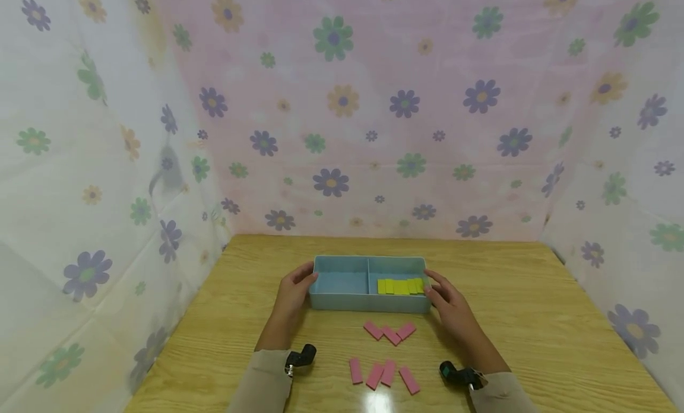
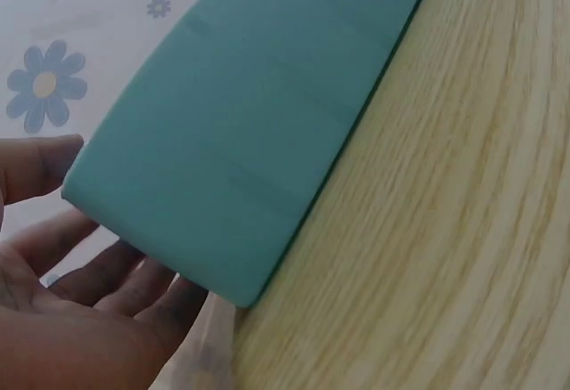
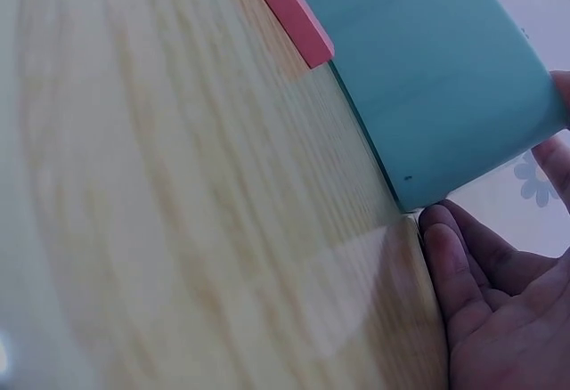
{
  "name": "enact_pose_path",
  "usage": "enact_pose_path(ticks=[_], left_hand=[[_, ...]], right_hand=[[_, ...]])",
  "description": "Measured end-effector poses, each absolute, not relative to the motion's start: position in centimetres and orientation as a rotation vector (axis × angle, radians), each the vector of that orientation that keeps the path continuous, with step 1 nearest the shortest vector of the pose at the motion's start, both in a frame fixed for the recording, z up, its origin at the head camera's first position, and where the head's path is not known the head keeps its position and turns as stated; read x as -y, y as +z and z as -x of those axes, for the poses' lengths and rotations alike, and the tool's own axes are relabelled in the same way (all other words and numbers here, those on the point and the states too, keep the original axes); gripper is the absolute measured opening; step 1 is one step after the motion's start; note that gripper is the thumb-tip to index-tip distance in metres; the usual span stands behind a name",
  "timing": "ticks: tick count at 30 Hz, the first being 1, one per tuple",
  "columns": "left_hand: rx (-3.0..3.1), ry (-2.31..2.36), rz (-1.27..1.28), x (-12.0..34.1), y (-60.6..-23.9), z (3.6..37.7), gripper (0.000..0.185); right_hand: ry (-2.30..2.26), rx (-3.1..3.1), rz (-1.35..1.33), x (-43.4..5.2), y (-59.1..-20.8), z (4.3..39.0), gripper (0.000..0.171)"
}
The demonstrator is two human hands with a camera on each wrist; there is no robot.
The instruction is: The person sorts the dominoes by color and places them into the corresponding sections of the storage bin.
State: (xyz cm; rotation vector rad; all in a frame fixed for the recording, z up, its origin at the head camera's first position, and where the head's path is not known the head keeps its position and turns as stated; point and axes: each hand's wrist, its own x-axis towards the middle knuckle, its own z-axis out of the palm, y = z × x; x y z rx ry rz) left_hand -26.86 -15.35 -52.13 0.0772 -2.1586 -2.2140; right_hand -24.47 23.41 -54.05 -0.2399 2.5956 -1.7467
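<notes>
A light blue two-compartment box (image 1: 342, 302) stands on the table in the head view. My left hand (image 1: 291, 293) holds its left end, thumb at the rim and fingers along the outer end wall. At the opposite end my right hand (image 1: 452, 305) grips the box, thumb by the near right corner. Yellow rectangular tiles (image 1: 401, 287) lie in a row in the right compartment; the left one holds nothing. Both wrist views show the box's outer front wall (image 2: 240, 132), with fingers (image 3: 450, 256) at its lower corner in the right wrist view.
Three pink tiles (image 1: 391, 336) lie just in front of the box. Several more pink tiles (image 1: 375, 375) are scattered closer to me, between the forearms. The wood-grain table (image 1: 497, 264) ends at a flowered cloth backdrop (image 1: 374, 158) behind and at both sides.
</notes>
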Motion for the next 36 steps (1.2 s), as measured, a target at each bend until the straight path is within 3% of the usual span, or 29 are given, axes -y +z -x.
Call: enact_pose_path(ticks=[16,36], left_hand=[[2.102,-2.373,0.122,17.0,-53.7,26.8,0.052],[2.086,-2.370,0.137,17.0,-54.0,26.9,0.051]], right_hand=[[-1.790,-2.539,0.200,-23.6,-54.0,24.4,0.055],[-1.830,-2.657,0.126,-23.5,-52.2,23.2,0.058]])
